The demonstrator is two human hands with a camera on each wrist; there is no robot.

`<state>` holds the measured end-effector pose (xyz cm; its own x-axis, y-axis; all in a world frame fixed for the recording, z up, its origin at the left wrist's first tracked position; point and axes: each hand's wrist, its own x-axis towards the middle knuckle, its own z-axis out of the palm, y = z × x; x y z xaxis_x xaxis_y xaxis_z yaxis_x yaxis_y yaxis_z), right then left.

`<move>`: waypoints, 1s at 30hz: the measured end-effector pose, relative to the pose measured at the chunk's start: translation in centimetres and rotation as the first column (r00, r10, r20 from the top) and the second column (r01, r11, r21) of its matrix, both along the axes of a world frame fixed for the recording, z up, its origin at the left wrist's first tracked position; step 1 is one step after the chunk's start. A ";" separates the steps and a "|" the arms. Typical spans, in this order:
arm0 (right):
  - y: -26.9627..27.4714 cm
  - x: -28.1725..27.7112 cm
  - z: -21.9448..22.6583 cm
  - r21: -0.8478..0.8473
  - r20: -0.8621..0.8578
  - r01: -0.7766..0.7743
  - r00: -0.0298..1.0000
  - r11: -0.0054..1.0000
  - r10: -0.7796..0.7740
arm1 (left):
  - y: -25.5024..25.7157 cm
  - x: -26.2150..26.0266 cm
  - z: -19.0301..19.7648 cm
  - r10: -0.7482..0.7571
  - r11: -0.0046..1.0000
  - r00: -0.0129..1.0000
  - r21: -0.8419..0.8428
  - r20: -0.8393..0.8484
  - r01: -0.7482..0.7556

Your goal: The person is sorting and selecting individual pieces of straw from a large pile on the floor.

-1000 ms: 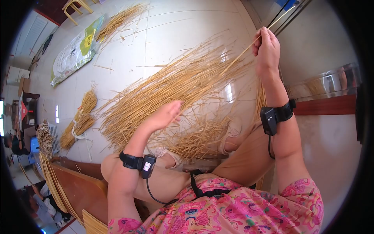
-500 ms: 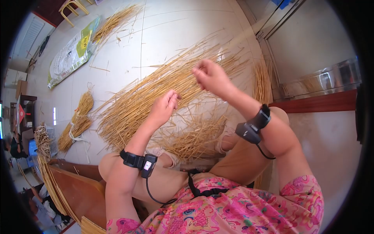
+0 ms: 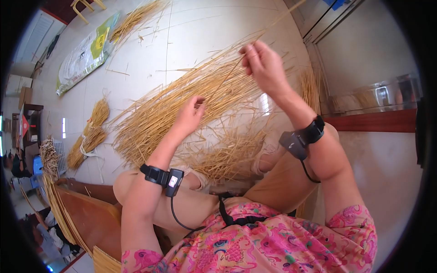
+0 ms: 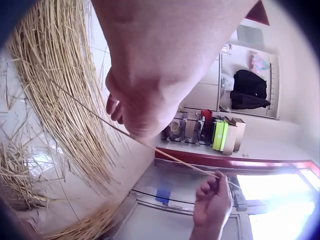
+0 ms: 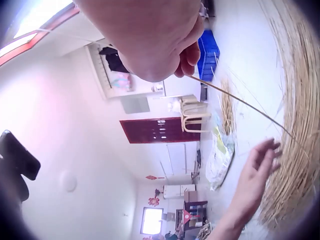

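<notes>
Over the far right part of the straw pile [image 3: 182, 100], the right hand [image 3: 266, 66] pinches one long thin stalk. In the right wrist view the stalk [image 5: 240, 100] slants from those fingers down to the pile [image 5: 300, 165]. The left hand [image 3: 190, 116] hovers above the middle of the pile, its fingers loosely bent and apart, with nothing seen in them. From the left wrist, the stalk [image 4: 170, 156] crosses near the left hand [image 4: 142, 107] to the pinching right hand [image 4: 212, 200]; whether it touches the left hand cannot be told.
Loose straw bits [image 3: 223, 157] lie near the feet. A tied straw bundle [image 3: 91, 132] and a white-green sack [image 3: 86, 57] are on the floor at the left. More straw [image 3: 311, 91] stands by the glass door at the right. A wooden panel [image 3: 88, 211] is beside the left leg.
The right hand came in from the far upper right to over the pile, then moved slightly up and right, a stalk in its fingers. The left hand shifted slightly up and left.
</notes>
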<state>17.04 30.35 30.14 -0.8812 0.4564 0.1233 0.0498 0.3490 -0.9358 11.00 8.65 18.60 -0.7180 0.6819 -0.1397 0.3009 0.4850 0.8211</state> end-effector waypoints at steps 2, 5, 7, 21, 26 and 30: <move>1.9 0.2 0.6 0.138 -0.101 0.111 0.990 0.984 -0.098 | -1.5 -1.2 -2.8 0.020 0.991 0.999 -0.130 -0.038 -0.025; 4.6 1.1 2.3 0.146 -0.238 0.235 0.951 0.961 -0.197 | -3.8 -1.8 -6.4 -0.058 0.917 0.996 -0.391 0.069 0.081; 6.3 2.1 3.8 0.229 -0.296 0.328 0.920 0.917 -0.255 | -4.9 -1.6 -8.7 -0.144 0.847 0.979 -0.494 0.143 0.196; 16.6 19.5 5.3 0.916 0.229 0.055 0.743 0.399 -0.629 | -4.0 7.2 -19.2 -0.111 0.645 0.962 -0.718 0.248 0.259; 18.5 29.7 -3.9 0.758 0.607 -0.144 0.515 0.636 -0.606 | -2.9 9.8 -21.6 -0.305 0.722 0.886 -0.522 0.350 0.455; 18.0 38.5 -11.4 0.607 0.734 -0.362 0.596 0.707 -0.326 | -2.1 12.7 -22.5 -0.485 0.622 0.666 -0.311 0.567 0.718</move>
